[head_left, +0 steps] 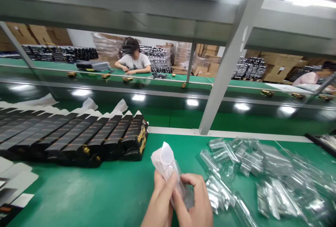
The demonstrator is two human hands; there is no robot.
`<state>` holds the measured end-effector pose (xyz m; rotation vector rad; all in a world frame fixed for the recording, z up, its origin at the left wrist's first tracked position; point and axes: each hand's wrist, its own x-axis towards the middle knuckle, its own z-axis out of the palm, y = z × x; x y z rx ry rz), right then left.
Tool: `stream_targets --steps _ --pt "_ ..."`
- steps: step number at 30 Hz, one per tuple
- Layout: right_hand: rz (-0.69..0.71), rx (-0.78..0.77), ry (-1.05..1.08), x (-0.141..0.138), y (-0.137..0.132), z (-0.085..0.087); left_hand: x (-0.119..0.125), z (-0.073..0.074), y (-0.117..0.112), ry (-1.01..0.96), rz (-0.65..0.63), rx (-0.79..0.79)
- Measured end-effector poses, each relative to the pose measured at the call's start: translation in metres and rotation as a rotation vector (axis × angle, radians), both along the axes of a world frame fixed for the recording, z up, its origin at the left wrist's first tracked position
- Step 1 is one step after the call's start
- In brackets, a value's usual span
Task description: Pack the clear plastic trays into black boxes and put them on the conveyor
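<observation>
Two hands observed: left hand (160,201) and right hand (198,199) pinch a white-wrapped item (163,159) with clear plastic (181,186) over the green table (78,192); I judge a slack grip could drop it between black boxes (105,132) and loose plastic covers (273,162)

Over on the left, a row of boxes (110,132) is leaning along the surface (78,192), with opened cartons (19,181) lying nearer at the edge. In the middle, a packet (165,158) is sitting in the left grip (161,199), a plastic shell (187,199) lying against it in the right grip (198,199). More shells (275,162) are spreading rightward. Behind, a post (223,69) is rising; beyond, left of it, a co-worker (136,60) is resting on a farther surface (162,75).
</observation>
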<state>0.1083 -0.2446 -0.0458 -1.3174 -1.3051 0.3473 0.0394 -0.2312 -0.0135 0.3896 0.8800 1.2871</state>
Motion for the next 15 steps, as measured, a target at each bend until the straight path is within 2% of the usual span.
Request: stream_targets --steps 6,11,13,15 --pt "0.01 0.098 -0.222 0.002 -0.003 -0.01 -0.006 -0.007 -0.003 0.083 -0.042 -0.004" --pt "0.187 0.013 -0.165 0.028 0.001 -0.013 -0.015 -0.018 -0.002 0.051 -0.075 0.092" --pt "0.215 -0.011 -0.184 0.034 0.004 -0.013 -0.015 -0.025 -0.003 0.032 -0.107 0.117" --pt "0.303 -0.027 -0.219 0.036 0.007 -0.013 -0.018 -0.03 -0.005 0.072 -0.143 0.163"
